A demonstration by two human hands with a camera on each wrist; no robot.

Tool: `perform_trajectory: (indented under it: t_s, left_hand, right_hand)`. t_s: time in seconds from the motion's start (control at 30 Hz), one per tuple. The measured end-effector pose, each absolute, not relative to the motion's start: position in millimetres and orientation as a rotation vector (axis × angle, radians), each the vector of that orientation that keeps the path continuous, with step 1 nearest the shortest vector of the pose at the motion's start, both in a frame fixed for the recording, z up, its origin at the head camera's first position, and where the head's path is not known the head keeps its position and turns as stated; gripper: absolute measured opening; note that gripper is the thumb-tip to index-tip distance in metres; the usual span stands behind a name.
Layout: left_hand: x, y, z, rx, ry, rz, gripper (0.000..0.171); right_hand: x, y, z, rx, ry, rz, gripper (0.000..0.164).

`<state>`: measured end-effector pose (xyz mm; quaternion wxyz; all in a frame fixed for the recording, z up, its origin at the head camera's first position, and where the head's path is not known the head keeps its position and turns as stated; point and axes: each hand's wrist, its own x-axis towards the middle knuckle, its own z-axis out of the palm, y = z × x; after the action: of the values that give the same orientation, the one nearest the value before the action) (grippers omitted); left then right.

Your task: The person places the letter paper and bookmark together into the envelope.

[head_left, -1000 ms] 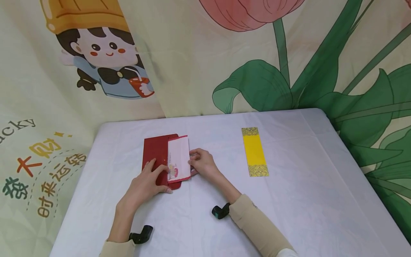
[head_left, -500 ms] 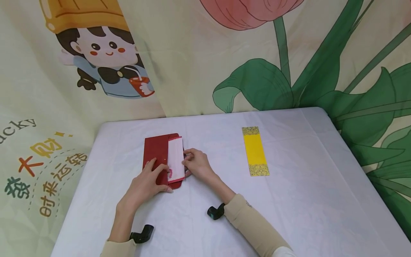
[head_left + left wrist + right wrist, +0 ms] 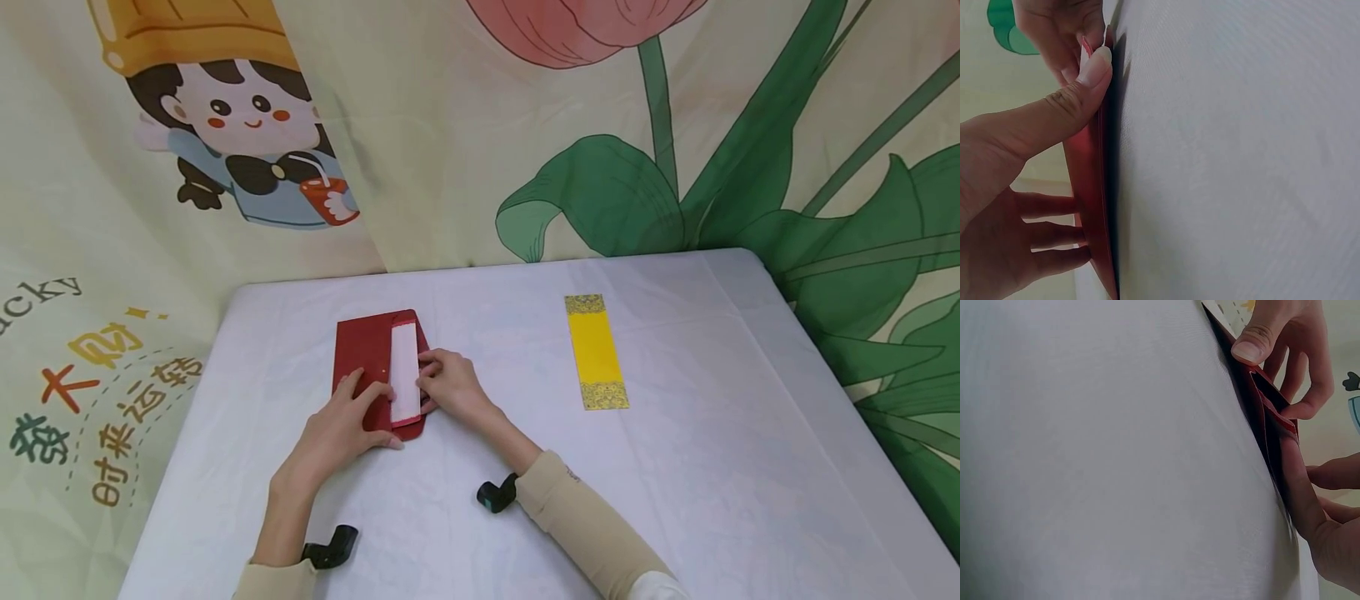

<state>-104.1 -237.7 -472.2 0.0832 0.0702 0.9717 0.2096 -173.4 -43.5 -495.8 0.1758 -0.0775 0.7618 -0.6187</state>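
A red paper envelope (image 3: 362, 346) lies on the table, its flap side facing right. A white folded paper (image 3: 405, 367) with red edges sits partly inside the envelope's mouth. My left hand (image 3: 337, 429) holds the envelope, fingertips on its face and thumb at the near edge. In the left wrist view the thumb (image 3: 1082, 84) presses against the envelope's edge (image 3: 1088, 169). My right hand (image 3: 459, 387) pinches the paper's right edge. In the right wrist view the right thumb (image 3: 1297, 481) reaches into the envelope's parted mouth. The paper's inner part is hidden.
A yellow paper strip (image 3: 597, 354) with patterned ends lies flat to the right of both hands. A white cloth covers the table (image 3: 712, 433). Behind its far edge hangs a printed cloth backdrop (image 3: 442, 167).
My right hand has moved left, sliding the white paper deeper into the red envelope, so a narrower strip shows. The left hand and the envelope have stayed in place.
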Motion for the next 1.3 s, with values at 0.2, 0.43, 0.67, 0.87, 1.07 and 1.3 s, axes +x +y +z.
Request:
perform_trajectory:
  t_s: [0.2,0.43,0.67,0.87,1.07,1.3]
  left_hand:
    - [-104.6,-239.1,-473.3,0.217,2.913,0.638,0.072]
    - [-105.0,-239.3,-472.5,0.212,2.908,0.643,0.071]
    - [-106.4,-239.6,-472.2,0.213,2.904,0.635,0.068]
    - [-107.0,-239.9,-471.9,0.221,2.903,0.637,0.069]
    - [-105.3,-240.7,-472.7,0.229,2.904,0.637,0.070]
    - [-104.1,-242.1,-472.5,0.225,2.906,0.631,0.070]
  right_hand:
    - [-174.8,-49.0,-496.0,-0.219,2.153,-1.749,0.040]
    - [-176.2,-55.9,-499.0,-0.261,2.149,-1.755,0.041]
    - [-176.7,-60.6,-498.5,-0.313,2.150,-1.741,0.041]
    - [-176.6,-65.5,-496.2,-0.343,2.158,-1.729,0.040]
    - [-176.0,-71.0,-497.4,-0.346,2.128,-1.751,0.039]
    - [-175.2,-72.0,-497.3,-0.363,2.119,-1.753,0.038]
